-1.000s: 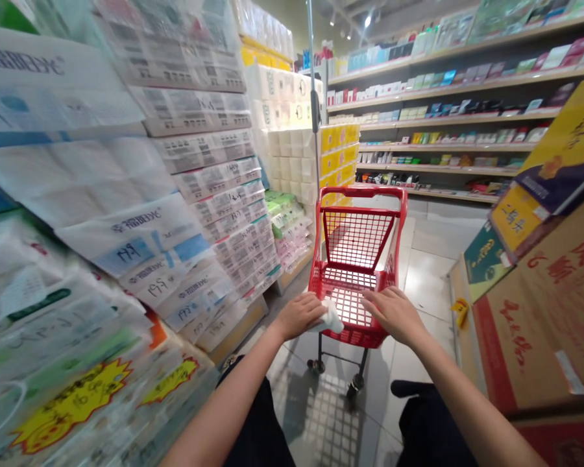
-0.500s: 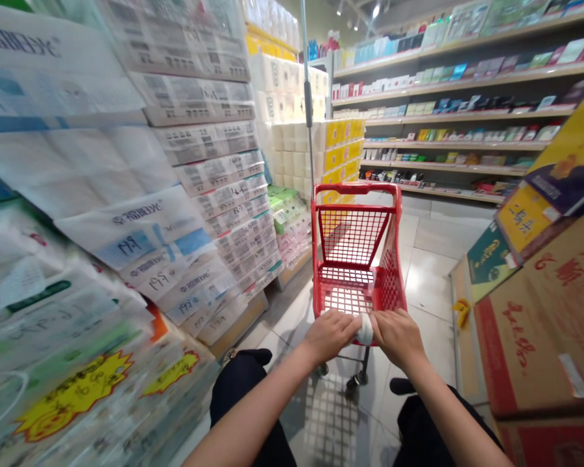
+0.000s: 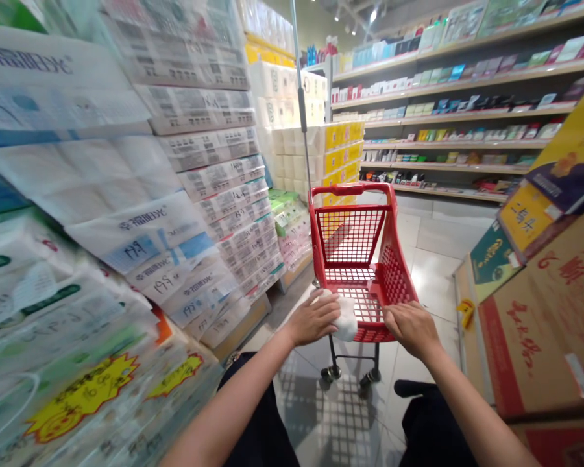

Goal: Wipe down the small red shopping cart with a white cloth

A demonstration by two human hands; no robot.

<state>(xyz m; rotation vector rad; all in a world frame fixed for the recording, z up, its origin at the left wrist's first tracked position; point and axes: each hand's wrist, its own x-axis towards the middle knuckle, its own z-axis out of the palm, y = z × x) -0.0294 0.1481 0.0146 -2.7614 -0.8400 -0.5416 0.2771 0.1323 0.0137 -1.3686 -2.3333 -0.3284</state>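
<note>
Under the fingers of the left hand (image 3: pixel 311 319): a crumpled white wad (image 3: pixel 346 320), poking out past the fingertips on their right, at the near end of the red cart (image 3: pixel 398 263).
Left grip: fingers stretched over the wad, honestly can't tell if they're pinching it or just pressing down.
Right grip: the right hand (image 3: pixel 413 329) has its fingers curled over the cart's near right corner, a gap between them and the wad.
Beyond the fingertips: mesh flap (image 3: pixel 352 235) and red crossbar (image 3: pixel 353 189).
Below the fingers: little dark wheels (image 3: pixel 331 373).
Way off left of the fingers: stacked white packs (image 3: pixel 143 224).
Way off right: cardboard box (image 3: pixel 540 337).
</note>
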